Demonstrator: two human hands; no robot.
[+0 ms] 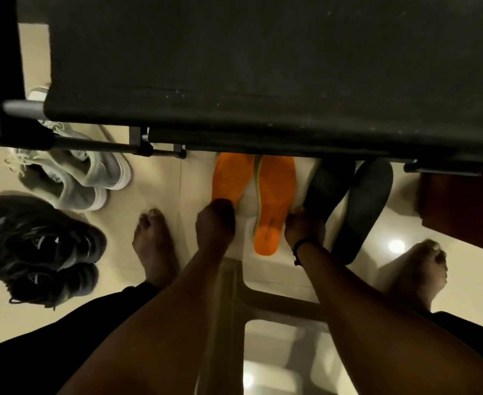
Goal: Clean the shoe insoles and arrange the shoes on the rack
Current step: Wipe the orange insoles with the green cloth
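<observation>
Four insoles lie side by side on a pale stool (266,269) in the middle of the frame, their far ends hidden under the dark shoe rack (234,67) that fills the top. Two are orange: the left orange insole (230,178) and the right orange insole (274,195). Two are black: one black insole (327,186), and another black insole (363,206) to its right. The left hand (216,223) rests on the near end of the left orange insole; the right hand (304,226), a dark band at its wrist, is down between the right orange insole and the nearer black one. Whether either hand grips anything, I cannot tell. Grey sneakers (74,178) and black sneakers (40,246) stand on the tiled floor at the left.
</observation>
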